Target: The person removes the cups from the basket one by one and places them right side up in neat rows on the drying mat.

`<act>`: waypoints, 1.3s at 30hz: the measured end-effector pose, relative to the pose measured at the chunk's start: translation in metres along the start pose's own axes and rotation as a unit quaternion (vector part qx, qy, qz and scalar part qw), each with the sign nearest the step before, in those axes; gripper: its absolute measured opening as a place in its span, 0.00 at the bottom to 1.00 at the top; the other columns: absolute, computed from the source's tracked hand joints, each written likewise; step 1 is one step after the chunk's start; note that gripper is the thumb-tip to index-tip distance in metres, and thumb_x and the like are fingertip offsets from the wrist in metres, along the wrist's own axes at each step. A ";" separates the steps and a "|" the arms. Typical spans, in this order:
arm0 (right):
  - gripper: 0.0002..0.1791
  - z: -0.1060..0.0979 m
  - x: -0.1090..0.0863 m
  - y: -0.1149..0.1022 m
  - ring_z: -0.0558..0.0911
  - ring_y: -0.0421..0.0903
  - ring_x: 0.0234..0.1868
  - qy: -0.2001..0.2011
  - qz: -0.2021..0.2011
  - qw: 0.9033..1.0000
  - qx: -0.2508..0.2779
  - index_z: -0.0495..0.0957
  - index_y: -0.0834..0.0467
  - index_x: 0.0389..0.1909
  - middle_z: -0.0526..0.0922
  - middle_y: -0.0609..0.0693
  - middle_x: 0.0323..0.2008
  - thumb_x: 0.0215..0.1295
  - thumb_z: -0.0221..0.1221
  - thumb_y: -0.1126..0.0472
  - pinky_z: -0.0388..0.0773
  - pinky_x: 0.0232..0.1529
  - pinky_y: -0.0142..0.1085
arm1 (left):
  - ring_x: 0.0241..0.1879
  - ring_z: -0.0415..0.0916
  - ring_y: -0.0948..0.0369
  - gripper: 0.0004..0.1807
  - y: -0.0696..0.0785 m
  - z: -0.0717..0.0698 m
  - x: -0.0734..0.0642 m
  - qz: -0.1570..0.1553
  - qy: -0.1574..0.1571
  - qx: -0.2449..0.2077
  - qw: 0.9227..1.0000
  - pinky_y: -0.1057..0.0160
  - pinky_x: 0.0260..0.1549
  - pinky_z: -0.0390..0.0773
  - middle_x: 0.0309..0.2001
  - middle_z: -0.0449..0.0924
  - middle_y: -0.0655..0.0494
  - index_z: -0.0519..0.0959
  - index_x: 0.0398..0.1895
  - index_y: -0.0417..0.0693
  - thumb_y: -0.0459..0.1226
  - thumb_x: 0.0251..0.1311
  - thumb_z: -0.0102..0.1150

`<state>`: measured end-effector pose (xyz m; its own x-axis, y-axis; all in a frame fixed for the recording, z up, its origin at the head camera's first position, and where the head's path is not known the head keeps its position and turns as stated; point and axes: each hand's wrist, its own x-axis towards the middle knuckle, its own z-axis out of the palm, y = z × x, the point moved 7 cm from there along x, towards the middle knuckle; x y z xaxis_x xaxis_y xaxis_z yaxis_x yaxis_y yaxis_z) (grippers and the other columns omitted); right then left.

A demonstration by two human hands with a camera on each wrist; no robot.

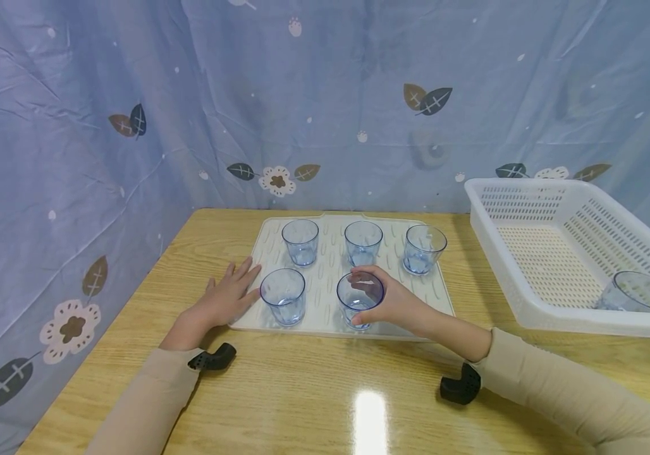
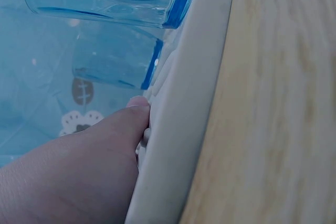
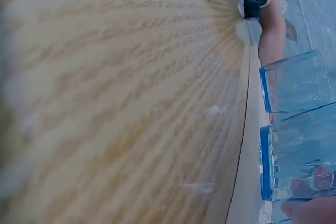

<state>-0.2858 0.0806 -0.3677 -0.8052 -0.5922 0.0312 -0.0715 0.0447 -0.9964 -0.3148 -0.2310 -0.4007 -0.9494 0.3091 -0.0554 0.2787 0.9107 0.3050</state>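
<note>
My right hand point(image 1: 390, 303) grips a blue-tinted glass point(image 1: 353, 302) upright at the front of a white draining mat point(image 1: 325, 316); in the right wrist view its fingertips show at that glass point(image 3: 296, 150). My left hand point(image 1: 228, 294) lies with fingers spread on the mat's left edge, its thumb beside another glass point(image 1: 284, 303) at front left. In the left wrist view the thumb point(image 2: 118, 129) rests against the mat's rim. Behind stand a back-left glass point(image 1: 300, 246), a back-middle glass point(image 1: 363, 237) and a back-right glass point(image 1: 423, 253), all upright.
A white perforated plastic basket point(image 1: 530, 303) stands on the right of the wooden table point(image 1: 279, 392), with one glass point(image 1: 638, 294) in its near right corner. A patterned blue curtain point(image 1: 336, 95) hangs behind and to the left.
</note>
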 end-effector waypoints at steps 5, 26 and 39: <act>0.60 0.000 0.000 0.000 0.62 0.63 0.75 -0.006 -0.002 1.000 0.004 0.54 0.69 0.76 0.64 0.66 0.73 0.48 0.82 0.59 0.74 0.64 0.42 | 0.77 0.35 0.32 0.35 0.003 -0.002 -0.001 -0.001 0.001 0.000 1.000 0.19 0.62 0.37 0.82 0.41 0.40 0.53 0.82 0.43 0.50 0.81 0.42; 0.57 -0.005 -0.008 -0.012 0.62 0.63 0.75 -0.034 -0.057 0.991 -0.117 0.51 0.67 0.78 0.63 0.68 0.73 0.54 0.78 0.64 0.57 0.72 0.58 | 0.77 0.34 0.32 0.35 0.005 -0.005 -0.004 -0.002 0.001 -0.005 1.000 0.19 0.62 0.37 0.82 0.41 0.39 0.54 0.82 0.42 0.49 0.81 0.43; 0.45 -0.023 -0.023 -0.037 0.61 0.57 0.77 0.013 -0.087 0.975 -0.204 0.56 0.60 0.77 0.64 0.62 0.75 0.65 0.71 0.63 0.52 0.75 0.48 | 0.77 0.34 0.32 0.35 0.004 -0.003 -0.003 -0.003 -0.001 -0.003 1.000 0.19 0.62 0.37 0.82 0.40 0.39 0.53 0.82 0.42 0.50 0.81 0.42</act>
<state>-0.2777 0.1109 -0.3298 -0.7743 -0.5993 0.2035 -0.4317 0.2650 -0.8622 -0.3114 -0.2292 -0.3962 -0.9507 0.3045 -0.0586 0.2725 0.9106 0.3107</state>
